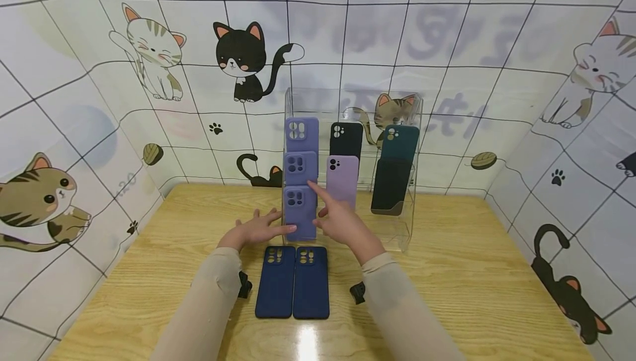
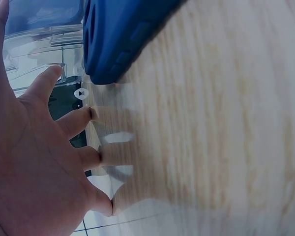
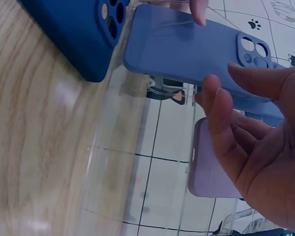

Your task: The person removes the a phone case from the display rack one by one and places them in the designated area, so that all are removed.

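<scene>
**Cases going up, two left flat**

Navy cases lie just behind both hands on the bench. Left hand, fingers spread, touches the lowest periwinkle case; right hand points loosely beside it. Beyond, the clear rack looks partly filled.

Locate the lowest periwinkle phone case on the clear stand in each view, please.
Head: the periwinkle case stands at centre, lowest of its column in the clear stand, between both hands.
Left wrist: not clearly in it; only blurred stand parts at upper left.
Right wrist: the case runs across the top.
Shared landmark: the navy case on the table.
</scene>
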{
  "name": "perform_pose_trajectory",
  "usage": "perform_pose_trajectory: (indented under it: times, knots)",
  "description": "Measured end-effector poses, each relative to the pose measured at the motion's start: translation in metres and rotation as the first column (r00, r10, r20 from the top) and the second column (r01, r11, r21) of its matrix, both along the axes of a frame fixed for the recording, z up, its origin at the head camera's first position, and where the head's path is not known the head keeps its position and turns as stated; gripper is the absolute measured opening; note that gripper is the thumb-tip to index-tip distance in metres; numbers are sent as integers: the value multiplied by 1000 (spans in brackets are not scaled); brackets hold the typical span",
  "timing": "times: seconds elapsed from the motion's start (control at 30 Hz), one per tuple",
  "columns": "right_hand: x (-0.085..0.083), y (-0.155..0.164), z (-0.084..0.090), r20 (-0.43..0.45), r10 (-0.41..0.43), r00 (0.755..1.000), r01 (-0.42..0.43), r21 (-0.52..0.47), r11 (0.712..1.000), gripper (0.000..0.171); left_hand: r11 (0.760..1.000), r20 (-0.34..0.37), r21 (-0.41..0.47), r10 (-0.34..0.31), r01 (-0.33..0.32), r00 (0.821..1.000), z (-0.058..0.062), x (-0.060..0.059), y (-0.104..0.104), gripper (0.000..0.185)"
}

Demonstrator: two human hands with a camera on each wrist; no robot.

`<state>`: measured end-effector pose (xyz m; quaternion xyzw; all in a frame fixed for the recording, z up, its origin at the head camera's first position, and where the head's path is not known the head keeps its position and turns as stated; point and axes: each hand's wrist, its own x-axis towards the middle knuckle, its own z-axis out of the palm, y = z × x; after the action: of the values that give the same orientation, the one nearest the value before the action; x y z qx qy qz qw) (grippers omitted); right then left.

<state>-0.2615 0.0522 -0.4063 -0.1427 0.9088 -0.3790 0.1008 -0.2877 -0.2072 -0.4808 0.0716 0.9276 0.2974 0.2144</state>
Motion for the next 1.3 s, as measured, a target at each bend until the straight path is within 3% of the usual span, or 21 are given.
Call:
perform_pose_trajectory:
  times: [0.27,0.4,0.67,0.87,1.3]
  knots:
    - [-1,-5,-13,-3,-56,998,56,-104,993,90,1000,-1,-4,0,0,1000,1,0,0,107]
    - [1,-10,-21,-49,-94,994,87,-119,989,90,1000,-1,-3,2,-2,1000,1,1,0,108]
    - [3,-15,-38,-178,-128,976,118,-66,991,92,1000,-3,-10,3,-3,1000,-1,0,0,109]
    - [4,-14,-41,-273,-127,954,127,-17,992,90,1000,-9,-18,1,-2,1000,0,1,0,109]
    - [4,-12,-51,-374,-149,915,157,-10,988,90,1000,-3,-16,-1,1,1000,0,1,1,109]
